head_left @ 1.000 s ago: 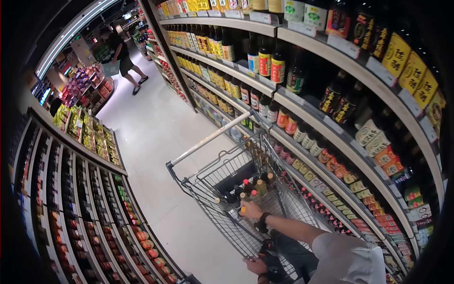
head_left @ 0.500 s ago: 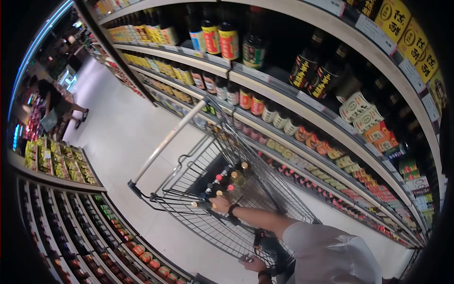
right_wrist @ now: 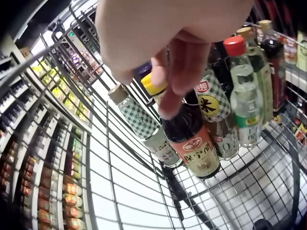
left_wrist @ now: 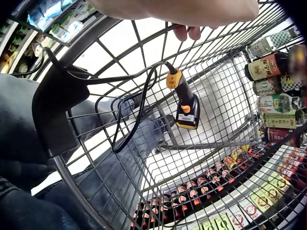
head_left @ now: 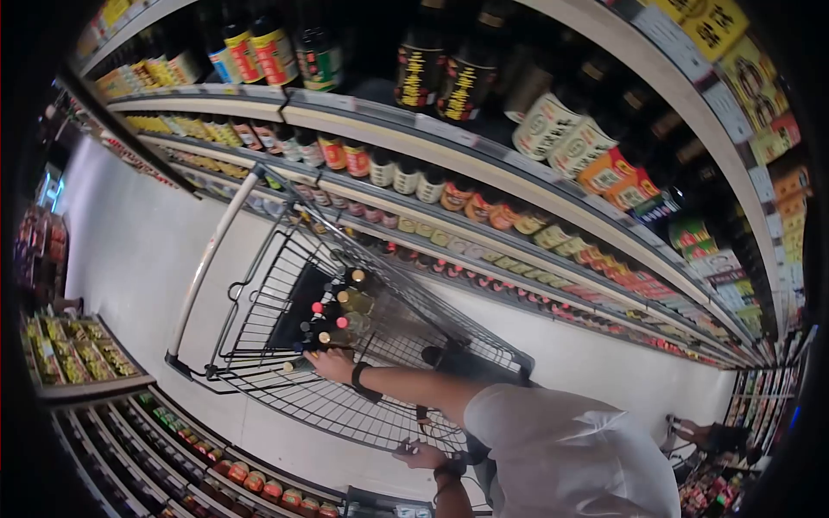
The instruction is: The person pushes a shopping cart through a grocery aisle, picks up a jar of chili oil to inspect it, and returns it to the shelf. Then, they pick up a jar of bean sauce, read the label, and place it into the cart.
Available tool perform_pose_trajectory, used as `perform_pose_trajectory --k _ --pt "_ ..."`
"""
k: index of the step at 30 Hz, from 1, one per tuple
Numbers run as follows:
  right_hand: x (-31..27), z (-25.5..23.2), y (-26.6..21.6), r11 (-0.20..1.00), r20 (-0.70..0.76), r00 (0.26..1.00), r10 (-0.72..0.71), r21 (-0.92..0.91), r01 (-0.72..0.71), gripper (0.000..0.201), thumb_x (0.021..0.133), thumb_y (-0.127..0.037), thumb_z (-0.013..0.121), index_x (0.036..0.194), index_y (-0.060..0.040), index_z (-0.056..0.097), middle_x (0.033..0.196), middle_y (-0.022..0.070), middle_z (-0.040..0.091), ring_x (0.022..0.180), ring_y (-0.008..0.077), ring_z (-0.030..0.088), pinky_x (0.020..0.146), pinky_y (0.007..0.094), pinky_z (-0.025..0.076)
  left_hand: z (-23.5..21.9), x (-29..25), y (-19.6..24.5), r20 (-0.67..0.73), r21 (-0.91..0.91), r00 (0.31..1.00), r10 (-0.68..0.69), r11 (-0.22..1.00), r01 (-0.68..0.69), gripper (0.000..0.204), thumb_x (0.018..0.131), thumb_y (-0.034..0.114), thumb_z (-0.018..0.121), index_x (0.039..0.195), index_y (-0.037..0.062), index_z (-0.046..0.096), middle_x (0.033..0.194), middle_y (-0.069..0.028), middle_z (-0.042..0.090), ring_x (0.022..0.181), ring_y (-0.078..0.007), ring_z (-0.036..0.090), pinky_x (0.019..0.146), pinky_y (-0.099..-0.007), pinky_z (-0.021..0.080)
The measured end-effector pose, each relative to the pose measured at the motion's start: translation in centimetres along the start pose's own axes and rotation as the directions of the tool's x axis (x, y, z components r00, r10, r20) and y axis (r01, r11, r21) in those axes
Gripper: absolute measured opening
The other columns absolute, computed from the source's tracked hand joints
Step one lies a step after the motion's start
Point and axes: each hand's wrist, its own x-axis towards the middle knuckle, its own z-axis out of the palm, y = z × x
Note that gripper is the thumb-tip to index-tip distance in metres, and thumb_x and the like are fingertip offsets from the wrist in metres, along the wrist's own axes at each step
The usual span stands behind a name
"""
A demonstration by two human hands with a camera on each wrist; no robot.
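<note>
The right hand [head_left: 332,364] reaches into the metal cart [head_left: 203,268]; in the right wrist view its fingers pinch the neck of a dark bottle [right_wrist: 194,146] just by the yellow cap. Beside that bottle stand a checked-label bottle [right_wrist: 139,117], a clear red-capped bottle [right_wrist: 247,103] and several others. The left hand [head_left: 420,455] is at the cart's near side, fingers curled over its wire rim as far as the view shows. In the left wrist view a black and yellow handheld scanner [left_wrist: 184,100] hangs inside the cart, with a black cable [left_wrist: 139,124].
Shelves of sauce bottles [head_left: 423,73] run along the cart's far side. Low shelves of jars [head_left: 250,477] and yellow packets [head_left: 78,352] are on the other side. Another person [head_left: 717,436] is at the lower right. The pale floor [head_left: 138,250] shows between the shelves.
The head view has swung, so the cart and hands appear farther left. The person up the aisle has left view; another shows at lower right. The right hand stays at the bottles.
</note>
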Motion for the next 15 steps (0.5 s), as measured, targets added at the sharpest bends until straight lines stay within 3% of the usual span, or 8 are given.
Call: perform_pose_trajectory --k 1,3,5,6,9,12,14,15 --pt "-1.5 -2.9 -0.1 0.987 0.027 0.999 0.022 0.16 -0.026 0.048 0.09 -0.027 0.064 0.133 -0.0092 0.053 0.087 0.017 0.068 0.074 0.0356 0.07 0.065 0.0487 0.055 0.3 0.4 -1.3 -0.048 0.028 0.99 0.135 0.991 -0.134 0.019 0.085 -0.008 0.046 0.104 -0.0021 0.046 0.098 -0.0194 0.062 0.079 -0.0308 0.059 0.063 -0.0424 0.047" --pt "-5.1 -7.0 1.0 0.87 0.032 0.984 0.174 0.463 -0.169 0.036 0.091 -0.025 0.062 0.124 -0.0116 0.056 0.074 0.0169 0.066 0.07 0.0368 0.069 0.065 0.0487 0.054 0.3 0.2 -1.5 -0.053 0.001 0.994 0.096 0.995 -0.096 0.023 0.083 -0.013 0.046 0.103 -0.0017 0.045 0.1 -0.0205 0.063 0.08 -0.0322 0.06 0.066 -0.0436 0.048" --pt "-11.0 -12.1 4.1 0.813 -0.003 0.967 0.256 0.542 -0.214 0.026 0.091 -0.023 0.064 0.113 -0.0091 0.062 0.078 0.0193 0.067 0.068 0.0346 0.069 0.066 0.0452 0.055 0.5 0.7 -1.9 -0.037 -0.044 0.999 0.04 0.998 -0.042 0.03 0.079 -0.017 0.046 0.105 -0.0013 0.044 0.102 -0.0211 0.064 0.084 -0.0336 0.062 0.07 -0.047 0.05" --pt "-13.7 -13.1 6.3 0.817 -0.143 0.95 0.276 0.555 -0.154 0.024 0.091 -0.025 0.064 0.106 -0.0074 0.065 0.079 0.0193 0.067 0.069 0.0355 0.068 0.068 0.0458 0.055 0.3 0.2 -0.8 -0.056 0.054 0.989 0.14 0.989 -0.137 0.03 0.079 -0.015 0.045 0.105 -0.0012 0.044 0.101 -0.0209 0.064 0.085 -0.0344 0.063 0.069 -0.0473 0.05" --pt "-23.3 -19.2 12.7 0.828 -0.167 0.839 0.518 0.346 -0.442 0.017 0.089 -0.023 0.063 0.099 -0.0108 0.066 0.078 0.0167 0.068 0.071 0.0366 0.067 0.064 0.046 0.053 -0.1 -0.3 0.6 -0.004 0.004 1.0 0.021 1.0 -0.021 0.028 0.078 -0.012 0.046 0.103 -0.0005 0.043 0.101 -0.0201 0.062 0.083 -0.0363 0.062 0.069 -0.0482 0.05" --pt "-31.9 -23.5 17.1 0.795 -0.32 0.738 0.594 0.097 -0.598 0.014 0.088 -0.025 0.064 0.092 -0.011 0.063 0.074 0.0138 0.068 0.071 0.0356 0.068 0.063 0.0493 0.052 0.8 1.4 -3.6 -0.004 -0.022 0.995 0.102 0.995 -0.102 0.029 0.078 -0.013 0.043 0.104 0.0008 0.041 0.1 -0.0187 0.061 0.081 -0.0323 0.061 0.064 -0.0461 0.05" --pt "-35.7 -26.7 16.3 0.701 -0.276 0.655 0.703 0.118 -0.703 0.017 0.088 -0.029 0.065 0.092 -0.0126 0.061 0.067 0.0088 0.066 0.069 0.0326 0.068 0.063 0.0479 0.052 0.9 1.8 -4.7 -0.02 -0.024 0.988 0.154 0.988 -0.155 0.029 0.08 -0.012 0.043 0.105 0.0016 0.041 0.1 -0.0182 0.06 0.076 -0.0311 0.061 0.06 -0.0421 0.051" --pt "-37.5 -26.7 16.3 0.683 -0.215 0.654 0.725 0.105 -0.723 0.028 0.089 -0.035 0.067 0.106 -0.0137 0.061 0.082 0.0089 0.068 0.078 0.0309 0.069 0.067 0.0455 0.053 1.0 1.5 -4.3 -0.024 -0.04 0.987 0.159 0.986 -0.16 0.028 0.08 -0.012 0.043 0.105 0.0017 0.041 0.1 -0.018 0.06 0.076 -0.031 0.061 0.06 -0.0419 0.051"
